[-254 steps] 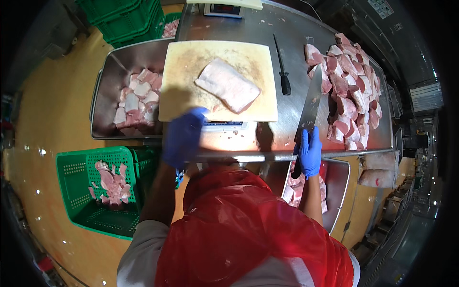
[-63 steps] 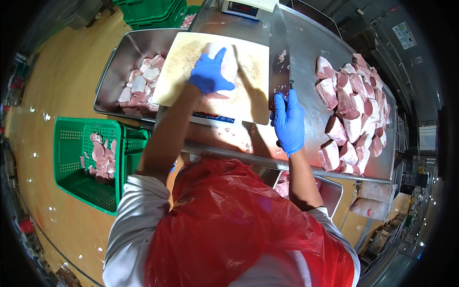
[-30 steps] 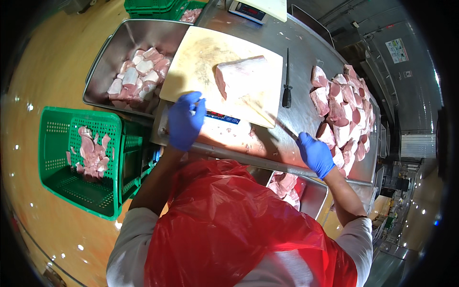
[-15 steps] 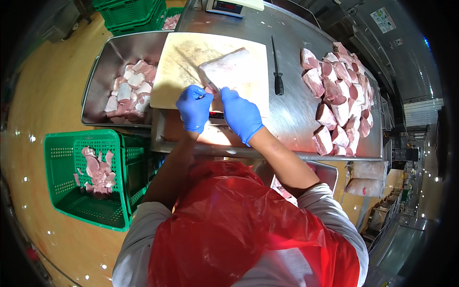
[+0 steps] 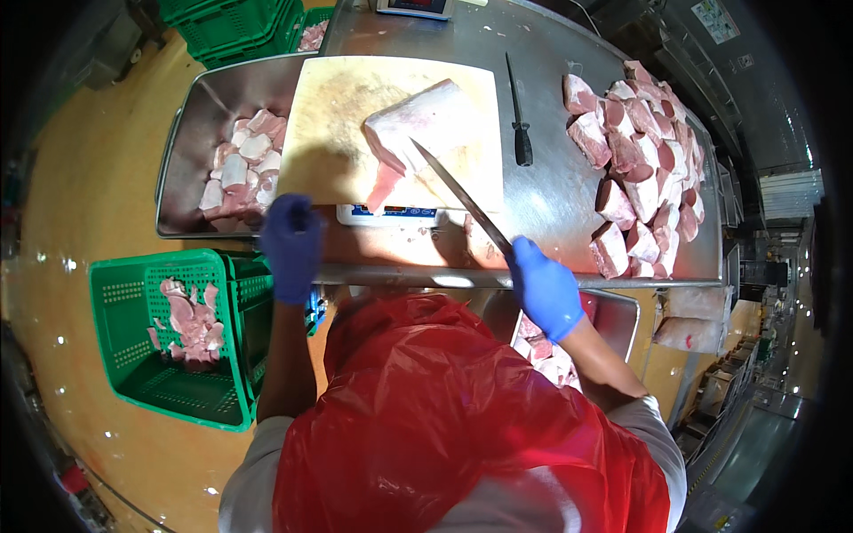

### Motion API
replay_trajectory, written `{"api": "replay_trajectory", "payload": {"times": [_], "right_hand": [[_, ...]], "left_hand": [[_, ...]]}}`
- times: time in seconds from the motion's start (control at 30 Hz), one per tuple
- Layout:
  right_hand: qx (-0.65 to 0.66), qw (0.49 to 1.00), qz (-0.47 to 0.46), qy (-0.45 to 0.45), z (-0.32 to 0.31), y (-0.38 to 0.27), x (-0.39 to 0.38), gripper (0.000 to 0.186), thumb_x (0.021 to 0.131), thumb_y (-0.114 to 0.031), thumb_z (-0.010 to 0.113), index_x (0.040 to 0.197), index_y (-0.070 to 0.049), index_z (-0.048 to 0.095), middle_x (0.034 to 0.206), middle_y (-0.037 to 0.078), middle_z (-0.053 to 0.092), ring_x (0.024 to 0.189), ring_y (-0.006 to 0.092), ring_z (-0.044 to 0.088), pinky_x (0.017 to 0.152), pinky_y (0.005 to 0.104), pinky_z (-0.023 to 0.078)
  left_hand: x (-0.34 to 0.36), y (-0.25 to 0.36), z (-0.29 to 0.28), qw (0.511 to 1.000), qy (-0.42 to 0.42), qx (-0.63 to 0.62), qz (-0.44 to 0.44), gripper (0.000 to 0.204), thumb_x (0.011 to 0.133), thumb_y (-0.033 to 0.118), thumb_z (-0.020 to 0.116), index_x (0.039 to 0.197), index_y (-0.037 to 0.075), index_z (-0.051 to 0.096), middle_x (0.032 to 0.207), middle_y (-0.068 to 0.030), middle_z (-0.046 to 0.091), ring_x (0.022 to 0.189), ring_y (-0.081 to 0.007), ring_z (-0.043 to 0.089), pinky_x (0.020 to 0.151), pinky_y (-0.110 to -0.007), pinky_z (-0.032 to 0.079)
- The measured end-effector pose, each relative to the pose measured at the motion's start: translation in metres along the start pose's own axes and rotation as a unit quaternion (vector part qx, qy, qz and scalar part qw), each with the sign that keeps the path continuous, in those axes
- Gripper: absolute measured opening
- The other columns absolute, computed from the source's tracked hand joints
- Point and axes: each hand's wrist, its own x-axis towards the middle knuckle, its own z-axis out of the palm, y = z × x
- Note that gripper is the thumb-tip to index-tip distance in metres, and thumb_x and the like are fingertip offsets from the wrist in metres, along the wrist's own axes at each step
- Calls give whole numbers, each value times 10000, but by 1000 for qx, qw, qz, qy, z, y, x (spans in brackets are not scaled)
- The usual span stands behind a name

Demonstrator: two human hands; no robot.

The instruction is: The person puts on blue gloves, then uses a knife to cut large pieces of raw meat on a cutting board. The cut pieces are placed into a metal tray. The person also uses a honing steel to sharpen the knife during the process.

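My right hand (image 5: 544, 289), in a blue glove, is closed round the handle of a long knife (image 5: 462, 197). The blade slants up to the left, its tip over a large pale slab of meat (image 5: 422, 124). That slab lies on a white cutting board (image 5: 333, 98), with a thin pink strip (image 5: 385, 186) hanging off its near corner. My left hand (image 5: 293, 249), gloved in blue too, is off the board's near left corner, beside the green crate's edge. Its fingers are curled in; whatever they may hold is hidden.
Cut meat pieces (image 5: 635, 169) are heaped on the steel table (image 5: 551, 213) at right, beyond a sharpening steel (image 5: 522, 133). A metal tub (image 5: 200, 107) of pieces adjoins the board. The green crate (image 5: 160, 391) holds scraps. A scale (image 5: 413, 216) shows under the board's near edge.
Both hands have drawn apart from the slab's near end: the left toward the crate, the right back and rightward with the knife. The pink strip and the scale now show.
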Motion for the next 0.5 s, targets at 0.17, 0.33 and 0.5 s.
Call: {"api": "replay_trajectory", "payload": {"times": [0.17, 0.33, 0.5], "right_hand": [[81, 992, -63, 75, -6, -59, 80, 174, 924, -86, 526, 1095, -91, 495, 976, 204, 656, 764, 406, 681, 641, 521, 537], [48, 994, -70, 63, 6, -75, 126, 213, 922, -92, 531, 1131, -63, 503, 981, 208, 664, 828, 394, 703, 677, 479, 570], [23, 998, -59, -11, 19, -29, 70, 182, 966, -144, 505, 1127, -59, 500, 981, 211, 674, 830, 406, 703, 685, 482, 570]], "left_hand": [[-1, 53, 73, 967, -73, 172, 173, 243, 835, 108, 684, 1066, 38, 664, 985, -157, 673, 907, -347, 632, 813, -437, 529], [4, 33, 99, 954, -78, 249, 146, 207, 821, 137, 635, 1014, 64, 656, 976, -147, 649, 909, -363, 609, 787, -483, 529], [16, 13, 97, 959, -62, 226, 159, 123, 837, 164, 590, 794, 49, 590, 806, -185, 626, 770, -415, 618, 703, -524, 503]]}}
